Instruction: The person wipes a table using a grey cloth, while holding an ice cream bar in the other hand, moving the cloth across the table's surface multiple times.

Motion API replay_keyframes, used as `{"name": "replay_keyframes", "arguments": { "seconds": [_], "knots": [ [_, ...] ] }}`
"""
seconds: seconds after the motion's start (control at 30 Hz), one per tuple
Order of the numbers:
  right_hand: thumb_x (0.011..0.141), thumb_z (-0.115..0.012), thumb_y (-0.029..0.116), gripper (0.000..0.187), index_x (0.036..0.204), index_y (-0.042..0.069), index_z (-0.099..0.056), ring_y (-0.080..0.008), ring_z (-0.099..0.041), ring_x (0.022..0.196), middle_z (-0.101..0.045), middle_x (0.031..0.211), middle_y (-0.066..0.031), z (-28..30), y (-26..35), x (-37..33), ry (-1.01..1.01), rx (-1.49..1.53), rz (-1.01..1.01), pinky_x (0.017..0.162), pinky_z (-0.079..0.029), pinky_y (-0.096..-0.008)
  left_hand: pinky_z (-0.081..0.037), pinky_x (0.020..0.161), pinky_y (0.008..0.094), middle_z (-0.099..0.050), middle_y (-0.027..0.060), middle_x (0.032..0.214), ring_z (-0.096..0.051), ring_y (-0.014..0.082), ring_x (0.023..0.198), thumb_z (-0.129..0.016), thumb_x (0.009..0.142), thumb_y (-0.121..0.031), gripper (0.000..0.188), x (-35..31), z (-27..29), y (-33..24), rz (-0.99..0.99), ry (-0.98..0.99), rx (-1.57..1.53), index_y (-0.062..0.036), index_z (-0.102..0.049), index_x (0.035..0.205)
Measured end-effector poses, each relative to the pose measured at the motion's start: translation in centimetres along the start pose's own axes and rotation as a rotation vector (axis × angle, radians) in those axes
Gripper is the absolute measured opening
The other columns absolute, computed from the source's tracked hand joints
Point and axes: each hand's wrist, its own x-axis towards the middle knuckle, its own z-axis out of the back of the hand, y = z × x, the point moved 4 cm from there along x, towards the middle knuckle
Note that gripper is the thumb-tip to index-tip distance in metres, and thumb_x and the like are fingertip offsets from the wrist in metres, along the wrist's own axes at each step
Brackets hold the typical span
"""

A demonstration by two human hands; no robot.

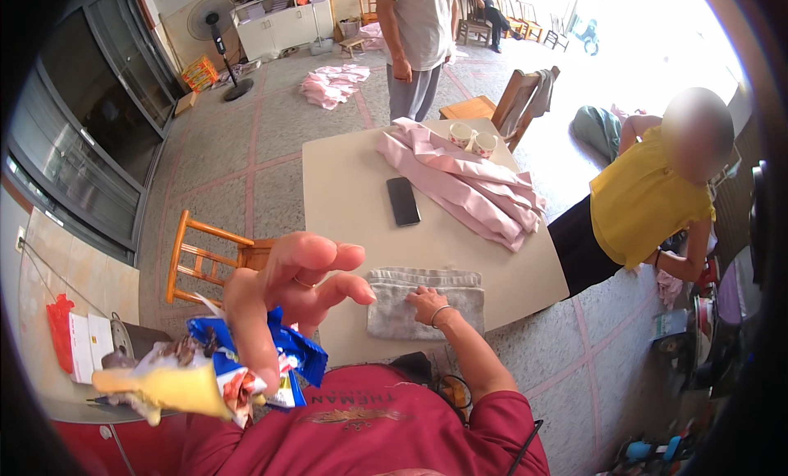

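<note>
Close to the camera, my left hand [283,291] is closed on a partly unwrapped ice cream [160,390] with yellow, white and dark brown parts. Its torn blue wrapper [300,349] sticks out around my thumb. Lower down, my right hand [428,305], with a bracelet at the wrist, rests fingers apart on a folded greyish cloth [390,313]. That cloth lies near the front edge of the pale table [345,205].
On the table are a dark phone [402,201], pink fabric [464,185] and two paper cups [472,139]. A wooden chair [205,258] stands left. A person in yellow [644,201] bends at the right; another person [416,33] stands beyond the table.
</note>
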Motion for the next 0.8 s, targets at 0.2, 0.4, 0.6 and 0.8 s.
{"name": "replay_keyframes", "arguments": {
  "seconds": [0.2, 0.4, 0.6, 0.8],
  "knots": [
    [0.084, -0.061, 0.007, 0.045, 0.125, 0.024, -0.059, -0.0328, -0.051, 0.128, -0.054, 0.132, -0.0078, 0.2, 0.1, -0.3, -0.074, 0.027, 0.050, 0.097, -0.045, -0.0605, -0.027, 0.115, 0.0659, -0.020, 0.0110, 0.168, -0.009, 0.0350, 0.156, -0.086, 0.077, -0.015, 0.013, 0.1, 0.3, 2.3, 0.029, 0.060, -0.086, -0.0104, -0.075, 0.071],
    [0.084, -0.062, 0.010, 0.039, 0.121, 0.022, -0.059, -0.0348, -0.055, 0.123, -0.056, 0.126, -0.0109, -0.4, 0.9, 0.1, -0.053, 0.072, 0.051, 0.095, -0.048, -0.0572, -0.031, 0.115, 0.0643, -0.025, 0.0138, 0.165, -0.015, 0.0374, 0.154, -0.083, 0.079, -0.016, 0.012, -2.0, 1.3, 4.3, 0.036, -0.046, -0.090, -0.0106, -0.076, 0.071],
    [0.080, -0.072, 0.024, 0.041, 0.118, 0.021, -0.059, -0.0366, -0.059, 0.118, -0.057, 0.121, -0.0130, -1.8, 3.5, 0.5, -0.011, 0.069, 0.064, 0.092, -0.051, -0.0522, -0.036, 0.114, 0.0615, -0.034, 0.0150, 0.160, -0.024, 0.0386, 0.151, -0.080, 0.081, -0.016, 0.014, -5.4, 2.4, 3.6, 0.047, -0.130, -0.016, -0.0106, -0.076, 0.069],
    [0.084, -0.068, 0.026, 0.034, 0.116, 0.019, -0.060, -0.0393, -0.061, 0.114, -0.059, 0.119, -0.0166, -2.6, 5.1, 1.5, -0.036, 0.108, 0.008, 0.091, -0.052, -0.0515, -0.039, 0.112, 0.0572, -0.039, 0.0216, 0.156, -0.033, 0.0411, 0.148, -0.077, 0.086, -0.024, 0.021, -12.0, 3.1, 1.2, 0.062, -0.358, 0.114, -0.0082, -0.076, 0.074]
  ]
}}
